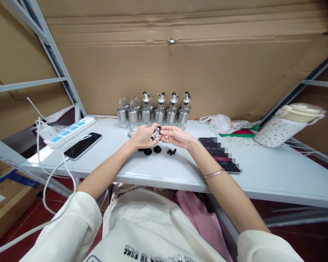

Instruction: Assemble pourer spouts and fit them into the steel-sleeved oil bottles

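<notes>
Above the middle of the table, my left hand is closed around a silver pourer top. Close against it, the fingers of my right hand pinch a small black part at the top of that pourer. Below my hands lie round black caps and a little cluster of small black pieces. Behind them stand rows of glass bottles with steel sleeves. Several in the front row carry silver pourers with black flip lids; those at the left have bare necks.
A white power strip and a phone with a white cable lie at the left. On the right are a tablet-like device showing a timer, crumpled clear plastic and a tilted spotted flask. Cardboard closes off the back.
</notes>
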### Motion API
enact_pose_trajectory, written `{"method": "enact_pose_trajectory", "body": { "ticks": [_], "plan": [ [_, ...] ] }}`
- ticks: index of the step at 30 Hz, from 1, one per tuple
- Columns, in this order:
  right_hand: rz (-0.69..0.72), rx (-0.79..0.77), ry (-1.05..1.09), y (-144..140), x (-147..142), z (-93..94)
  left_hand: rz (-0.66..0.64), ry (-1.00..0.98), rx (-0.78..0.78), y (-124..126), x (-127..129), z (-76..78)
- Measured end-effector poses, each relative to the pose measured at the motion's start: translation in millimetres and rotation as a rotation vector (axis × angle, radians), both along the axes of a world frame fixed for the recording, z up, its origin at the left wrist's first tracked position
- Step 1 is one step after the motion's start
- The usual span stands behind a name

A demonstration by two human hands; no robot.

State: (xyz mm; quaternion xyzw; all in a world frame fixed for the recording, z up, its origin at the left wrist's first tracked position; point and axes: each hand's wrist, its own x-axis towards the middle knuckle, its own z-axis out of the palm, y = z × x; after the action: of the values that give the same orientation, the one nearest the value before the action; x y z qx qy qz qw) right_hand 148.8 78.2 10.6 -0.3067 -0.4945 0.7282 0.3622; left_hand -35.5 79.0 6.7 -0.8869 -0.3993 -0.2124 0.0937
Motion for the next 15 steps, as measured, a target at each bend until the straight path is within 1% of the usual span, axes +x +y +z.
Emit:
{"method": "enact_pose_trajectory", "body": {
  "ticks": [4, 8, 15],
  "plan": [
    [0.027, 0.032, 0.004, 1.8, 1.0, -3.0, -0.014, -0.012, 0.001, -0.6, -0.4, 0.5],
    [0.007, 0.059, 0.003, 3.2, 0.1, -6.5, -0.012, -0.022, -0.008, 0.8, -1.7, -0.9],
    [0.038, 0.084, -0.015, 1.8, -2.5, -5.8, 0.024, -0.014, -0.033, -0.3, -2.0, -0.7]
  ]
}}
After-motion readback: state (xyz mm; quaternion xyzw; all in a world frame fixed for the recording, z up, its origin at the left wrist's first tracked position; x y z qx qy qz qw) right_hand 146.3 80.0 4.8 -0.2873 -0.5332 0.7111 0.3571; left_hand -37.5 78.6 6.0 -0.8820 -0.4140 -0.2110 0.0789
